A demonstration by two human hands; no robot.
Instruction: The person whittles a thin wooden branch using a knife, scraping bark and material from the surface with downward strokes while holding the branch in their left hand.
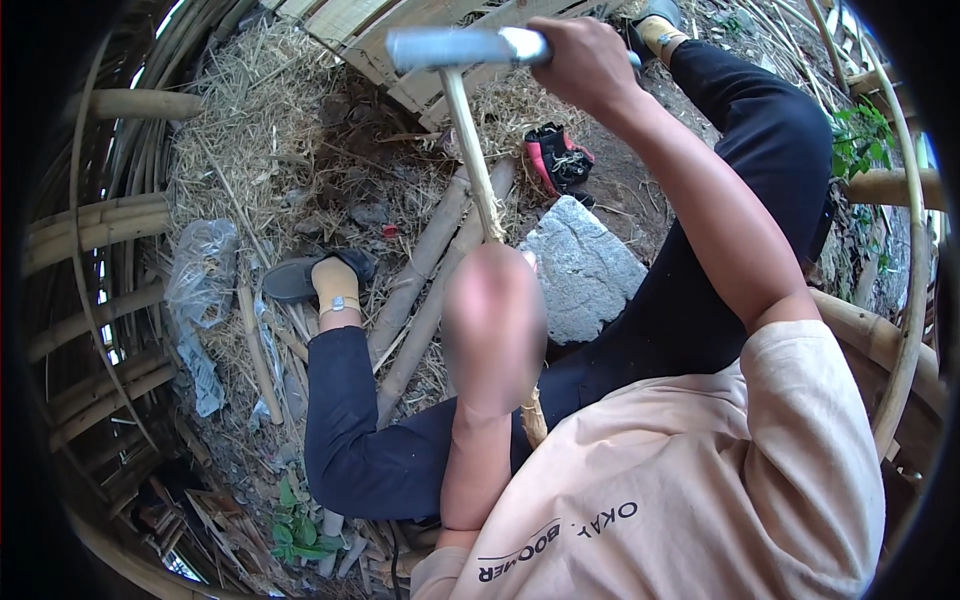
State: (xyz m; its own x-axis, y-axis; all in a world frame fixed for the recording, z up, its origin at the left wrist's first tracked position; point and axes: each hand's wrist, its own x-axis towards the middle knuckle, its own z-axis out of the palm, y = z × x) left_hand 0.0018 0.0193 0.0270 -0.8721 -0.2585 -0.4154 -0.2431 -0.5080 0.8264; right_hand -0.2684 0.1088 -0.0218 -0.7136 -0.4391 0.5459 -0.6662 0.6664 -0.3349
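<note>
My left hand (492, 320), smeared in the picture, is closed round a long wooden stick (468, 135). Pale, bark-stripped wood shows on the stick's far part, while its lower end comes out below the hand by my thigh. In my raised right hand (590, 65) is a broad grey-blue blade, which looks like a machete (440, 48), blurred by motion. It lies across the stick's far tip in the view; whether the two touch I cannot tell. A flat-faced grey stone (580, 265) sits between my legs, right of my left hand.
A wooden slatted crate (380, 45) stands at the far side. Bamboo poles (430, 285) lie left of the stone, and a red-and-black object (560, 162) lies behind it. Clear plastic (205, 275) rests on the straw (250, 130) at left. Bamboo rails (110, 225) line the sides.
</note>
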